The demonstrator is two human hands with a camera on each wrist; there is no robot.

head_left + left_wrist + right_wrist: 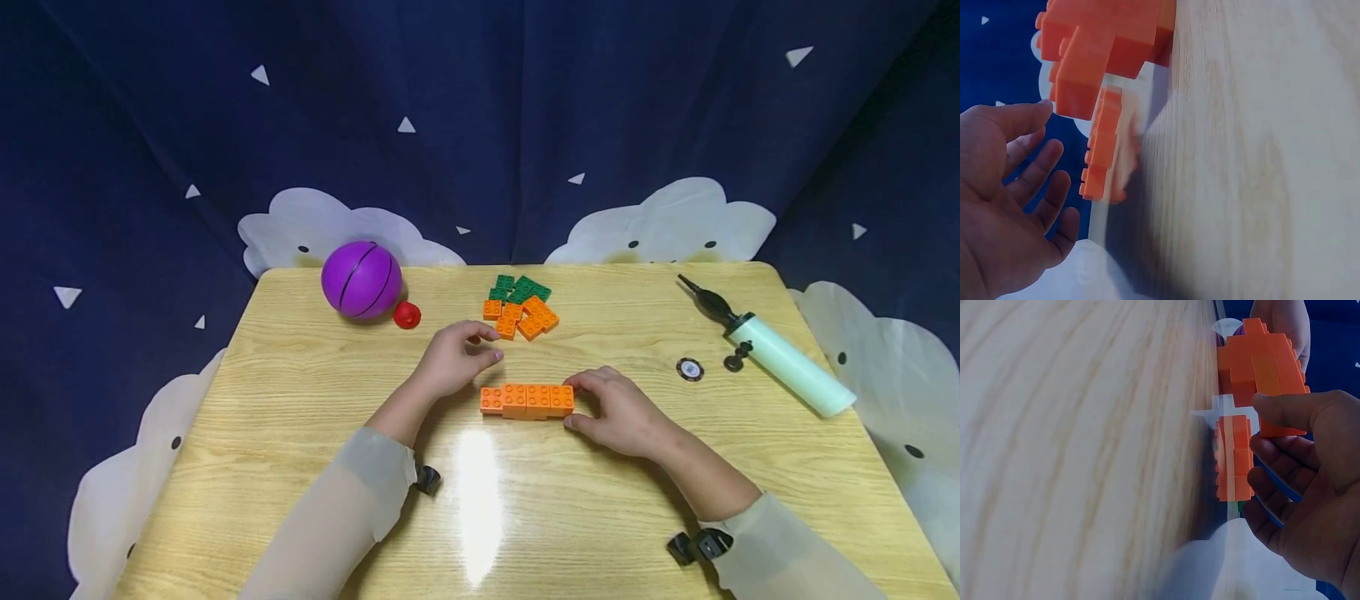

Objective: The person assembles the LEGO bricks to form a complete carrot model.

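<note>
A row of joined orange toy bricks (527, 402) lies on the table in front of the person, its studs facing up in the head view. At its right end, my right hand (628, 415) pinches the last brick between thumb (1285, 411) and fingers. My left hand (452, 360) is held above the table, thumb and fingers apart with nothing between them. Its fingertips point toward loose orange bricks (531, 320) just beyond. Behind those lies a small group of green bricks (519, 290). The left wrist view shows the joined bricks (1088, 62) stepping down in layers underneath.
A purple ball (362, 281) stands at the back left, with a small red hat-shaped piece (407, 315) beside it. On the right lie a pale green hand pump (787, 367), a small black knobbed piece (738, 357) and a poker chip (690, 369). A dark blue curtain hangs behind.
</note>
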